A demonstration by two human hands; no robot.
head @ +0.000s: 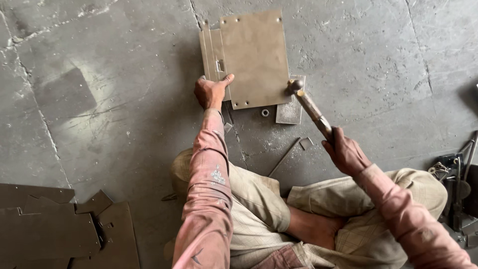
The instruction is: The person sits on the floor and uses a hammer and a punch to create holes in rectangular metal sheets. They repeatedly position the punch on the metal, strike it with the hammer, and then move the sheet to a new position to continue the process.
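Observation:
A flat brownish metal plate (256,57) with small holes along its edges lies on the concrete floor, stacked over other plates showing at its left. My left hand (211,91) grips the plate's lower left edge. My right hand (344,152) is closed around the wooden handle of a hammer (309,104). The hammer's head rests at the plate's lower right corner, over a small metal block (290,112). A small nut (265,113) lies just below the plate.
Dark cut metal sheets (59,229) are piled at the lower left. A thin metal strip (285,157) and a small scrap lie in front of my crossed legs. Tools and metal parts (460,189) sit at the right edge.

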